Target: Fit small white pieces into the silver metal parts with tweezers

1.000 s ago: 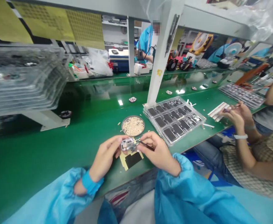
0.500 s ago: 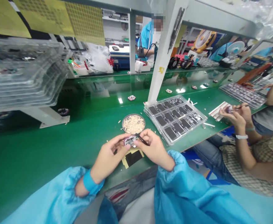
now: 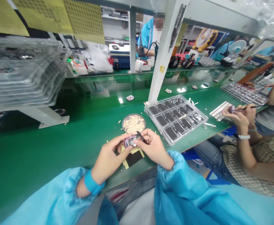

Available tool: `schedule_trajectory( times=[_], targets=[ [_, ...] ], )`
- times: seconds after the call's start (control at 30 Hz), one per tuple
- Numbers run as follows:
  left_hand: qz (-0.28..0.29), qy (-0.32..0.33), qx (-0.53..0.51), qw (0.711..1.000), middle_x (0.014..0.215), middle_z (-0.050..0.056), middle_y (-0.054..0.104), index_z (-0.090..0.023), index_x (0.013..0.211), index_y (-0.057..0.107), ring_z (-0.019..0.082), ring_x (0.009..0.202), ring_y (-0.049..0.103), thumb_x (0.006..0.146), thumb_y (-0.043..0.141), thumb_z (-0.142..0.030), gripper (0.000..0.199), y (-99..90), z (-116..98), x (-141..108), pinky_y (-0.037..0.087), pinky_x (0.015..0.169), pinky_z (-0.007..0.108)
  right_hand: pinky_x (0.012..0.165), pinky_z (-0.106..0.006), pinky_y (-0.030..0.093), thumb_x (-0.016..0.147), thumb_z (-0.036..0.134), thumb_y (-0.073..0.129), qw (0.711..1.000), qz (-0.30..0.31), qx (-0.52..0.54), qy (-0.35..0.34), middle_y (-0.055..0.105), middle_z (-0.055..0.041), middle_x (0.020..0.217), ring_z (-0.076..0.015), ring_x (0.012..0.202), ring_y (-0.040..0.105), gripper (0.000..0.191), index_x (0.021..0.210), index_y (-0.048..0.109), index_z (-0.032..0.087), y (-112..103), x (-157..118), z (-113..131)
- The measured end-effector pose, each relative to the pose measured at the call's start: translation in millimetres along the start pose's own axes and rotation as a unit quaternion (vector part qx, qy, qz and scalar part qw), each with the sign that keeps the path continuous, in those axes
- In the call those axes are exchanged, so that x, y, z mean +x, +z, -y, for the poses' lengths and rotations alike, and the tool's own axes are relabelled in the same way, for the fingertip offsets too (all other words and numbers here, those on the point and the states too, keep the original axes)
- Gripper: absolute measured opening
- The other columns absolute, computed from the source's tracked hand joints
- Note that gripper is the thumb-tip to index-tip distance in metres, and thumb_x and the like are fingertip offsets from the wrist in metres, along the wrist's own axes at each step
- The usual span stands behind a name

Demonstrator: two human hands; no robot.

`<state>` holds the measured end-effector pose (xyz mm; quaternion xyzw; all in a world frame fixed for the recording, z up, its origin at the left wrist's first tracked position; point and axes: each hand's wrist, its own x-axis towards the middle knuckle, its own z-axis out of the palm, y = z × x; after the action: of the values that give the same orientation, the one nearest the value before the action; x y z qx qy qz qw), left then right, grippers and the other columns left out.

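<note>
Above the green tabletop (image 3: pixel 80 143), my left hand (image 3: pixel 107 157) and right hand (image 3: pixel 155 148) pinch, just in front of the round dish (image 3: pixel 134 114) of pale bits (image 3: pixel 134 124), a small purple-edged electronic casing (image 3: pixel 129 142); the right also holds black tweezers (image 3: pixel 142 137). If my fingers loosen, the casing could slip and drop.

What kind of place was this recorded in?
Probably a small-electronics assembly workshop: a long green bench, a clear tray of dark screen-like parts, and a co-worker's hands holding a small device further along.
</note>
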<state>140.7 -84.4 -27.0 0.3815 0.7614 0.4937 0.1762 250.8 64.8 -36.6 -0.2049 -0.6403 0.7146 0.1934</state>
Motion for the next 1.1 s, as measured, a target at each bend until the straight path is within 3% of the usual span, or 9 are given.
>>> schedule_trajectory(
  times=[0.17,0.23,0.33,0.5,0.67,0.83,1.1],
  targets=[
    [-0.02,0.001,-0.002,1.0,0.114,0.007,0.074,-0.024,0.119,0.073,0.017,0.072,0.063,0.083,0.072,-0.038,0.039,-1.3,0,-1,0.054,0.073,0.032,0.065,-0.028,0.052,0.075,0.037,0.08,1.0,0.006,0.002,-0.012,0.07,0.0007,0.075,-0.0172,0.07,0.068,0.031,0.084,0.055,0.021,0,0,-2],
    [0.0,-0.039,-0.084,0.996,0.116,0.009,0.074,-0.021,0.121,0.072,0.023,0.086,0.07,0.081,0.075,-0.04,0.044,-1.7,1,0,0.058,0.081,0.035,0.067,-0.028,0.052,0.073,0.033,0.082,0.999,-0.007,-0.024,-0.029,0.069,0.001,0.079,-0.0164,0.072,0.067,0.033,0.09,0.057,0.022,0,0,-3],
    [0.046,-0.083,-0.234,0.968,0.121,0.013,0.073,-0.017,0.12,0.07,0.029,0.111,0.069,0.08,0.078,-0.04,0.046,-2.4,0,2,0.056,0.097,0.041,0.071,-0.027,0.052,0.069,0.029,0.085,0.997,-0.012,-0.062,-0.054,0.068,0.0001,0.087,-0.016,0.079,0.065,0.039,0.101,0.063,0.022,0,0,-4],
    [0.052,-0.091,-0.294,0.95,0.122,0.014,0.073,-0.017,0.114,0.072,0.029,0.115,0.068,0.078,0.08,-0.035,0.04,-1.2,-5,3,0.057,0.099,0.04,0.08,-0.031,0.053,0.073,0.031,0.083,0.998,0.028,-0.005,-0.052,0.071,-0.0021,0.092,-0.0187,0.086,0.066,0.03,0.096,0.068,0.02,7,3,-5],
    [0.013,-0.026,-0.227,0.973,0.119,0.01,0.072,-0.02,0.107,0.074,0.026,0.107,0.07,0.083,0.075,-0.034,0.029,1.5,0,2,0.06,0.091,0.035,0.065,-0.027,0.047,0.071,0.036,0.083,0.999,0.021,-0.009,-0.042,0.065,0.0019,0.074,-0.0147,0.068,0.058,0.026,0.08,0.065,0.019,15,6,-4],
    [0.028,0.014,-0.049,0.998,0.125,0.007,0.071,-0.025,0.121,0.071,0.026,0.115,0.065,0.092,0.063,-0.037,0.032,1.2,5,2,0.05,0.103,0.04,0.057,-0.024,0.038,0.073,0.036,0.081,0.997,0.005,-0.067,-0.045,0.06,0.0033,0.068,-0.0118,0.061,0.048,0.026,0.075,0.063,0.017,14,8,-4],
    [-0.023,0.005,-0.024,0.999,0.116,0.005,0.075,-0.024,0.113,0.074,0.026,0.104,0.069,0.09,0.065,-0.042,0.031,5.0,9,-3,0.055,0.089,0.036,0.055,-0.023,0.038,0.078,0.038,0.077,0.993,-0.01,-0.104,-0.062,0.057,0.0038,0.065,-0.0116,0.061,0.048,0.027,0.074,0.06,0.017,16,9,-11]
  ],
)
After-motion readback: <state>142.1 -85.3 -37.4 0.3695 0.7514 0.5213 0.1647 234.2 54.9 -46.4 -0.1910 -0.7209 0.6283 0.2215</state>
